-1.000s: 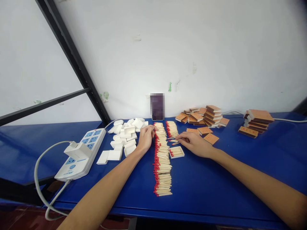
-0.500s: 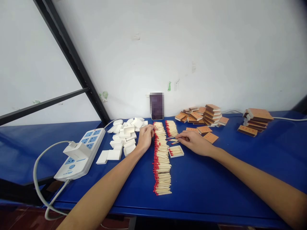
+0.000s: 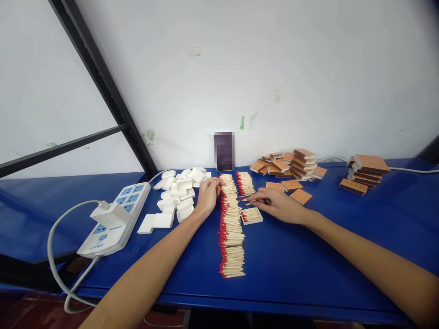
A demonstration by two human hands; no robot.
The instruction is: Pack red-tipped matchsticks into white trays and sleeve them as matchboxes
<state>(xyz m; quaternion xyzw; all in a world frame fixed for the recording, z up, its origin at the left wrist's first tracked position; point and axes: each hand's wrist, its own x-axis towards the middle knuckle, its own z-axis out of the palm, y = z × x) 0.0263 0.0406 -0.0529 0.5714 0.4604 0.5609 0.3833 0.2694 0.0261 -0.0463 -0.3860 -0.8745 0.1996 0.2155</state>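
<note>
A long row of red-tipped matches (image 3: 231,228) runs down the blue tabletop. At its far left edge, my left hand (image 3: 208,196) is closed, with bent fingertips against the match heads; whatever they pinch is too small to make out. My right hand (image 3: 279,204) reaches in from the right, finger and thumb closed on the stick ends of a few loose matches (image 3: 244,199) low over the table. Just below those fingers lies a small white matchbox tray (image 3: 252,222) partly filled with matches. A shorter group of matches (image 3: 245,183) sits beyond my right fingertips.
White empty matchbox trays (image 3: 166,220) are heaped on the left, beside a power strip (image 3: 115,224) with a plugged-in charger. Orange matchbox sleeves (image 3: 302,196) and piles of matchboxes (image 3: 303,165) lie at the back right, with another stack (image 3: 370,167) farther right. A phone-like panel (image 3: 225,153) leans on the wall.
My right fingers have moved slightly left along the loose matches, covering more of their sticks. My left hand has barely moved.
</note>
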